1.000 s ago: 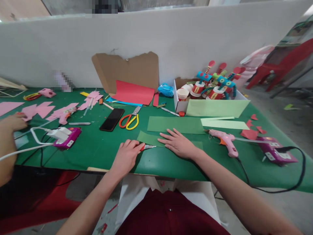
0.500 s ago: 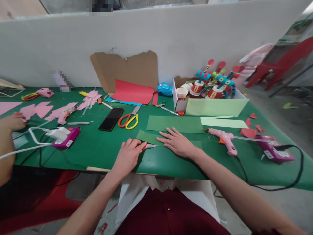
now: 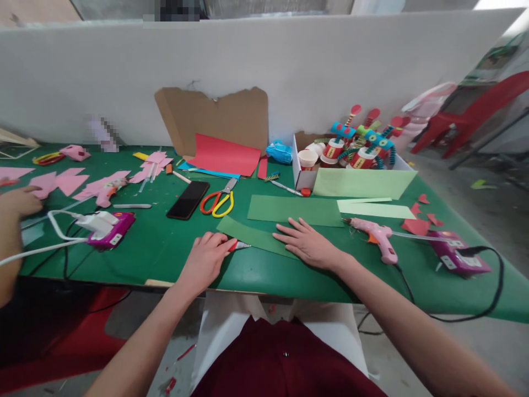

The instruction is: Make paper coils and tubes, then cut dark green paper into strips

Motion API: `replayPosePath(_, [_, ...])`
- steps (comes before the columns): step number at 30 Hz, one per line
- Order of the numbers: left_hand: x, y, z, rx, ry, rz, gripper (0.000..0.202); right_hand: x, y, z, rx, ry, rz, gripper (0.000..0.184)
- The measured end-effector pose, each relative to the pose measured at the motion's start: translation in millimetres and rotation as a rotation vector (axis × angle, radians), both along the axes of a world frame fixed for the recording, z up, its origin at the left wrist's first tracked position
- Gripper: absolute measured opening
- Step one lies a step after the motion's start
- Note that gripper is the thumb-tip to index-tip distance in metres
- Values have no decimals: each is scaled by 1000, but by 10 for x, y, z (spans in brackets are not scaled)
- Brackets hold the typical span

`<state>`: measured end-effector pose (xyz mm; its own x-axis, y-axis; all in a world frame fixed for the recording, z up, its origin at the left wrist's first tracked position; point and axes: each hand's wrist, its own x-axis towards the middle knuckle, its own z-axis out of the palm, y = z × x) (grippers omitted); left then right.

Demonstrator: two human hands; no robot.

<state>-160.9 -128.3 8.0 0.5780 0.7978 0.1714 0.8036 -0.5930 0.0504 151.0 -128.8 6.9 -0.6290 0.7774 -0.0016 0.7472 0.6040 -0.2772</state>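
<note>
My left hand [image 3: 206,253] is closed round a knife [image 3: 233,246] with a red handle, its pointed silver blade facing right. The blade lies along the near edge of a narrow green paper strip [image 3: 248,234], whose left end tilts up off the table. Flat on the right part of this strip rests my right hand [image 3: 306,242], fingers spread. Just beyond, a wider green paper sheet [image 3: 293,209] lies flat. The knife's grip is partly hidden under my left fingers.
Scissors [image 3: 223,199] and a phone [image 3: 188,199] lie beyond my left hand. A pink glue gun [image 3: 378,237] and purple power strip [image 3: 460,253] are at right. A box [image 3: 363,183] of cup figures stands behind. At far left is another person's hand [image 3: 20,203].
My left hand has moved left with the knife along the strip's edge. The strip's raised left end reaches further left. My right hand has shifted slightly right.
</note>
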Motion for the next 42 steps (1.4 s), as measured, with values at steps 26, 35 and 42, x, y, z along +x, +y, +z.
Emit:
replayPosePath(26, [109,-104,11,8,14,-11,35,33,-19,-72,19,11,-4,46])
replayPosePath(35, [201,-116,17,-26,-7,-35,37,34,-15,-96,33,23,-2,46])
replayPosePath(42, [261,-136,18,-45,-26,-48,36,28,-24,-76,29,18,-2,46])
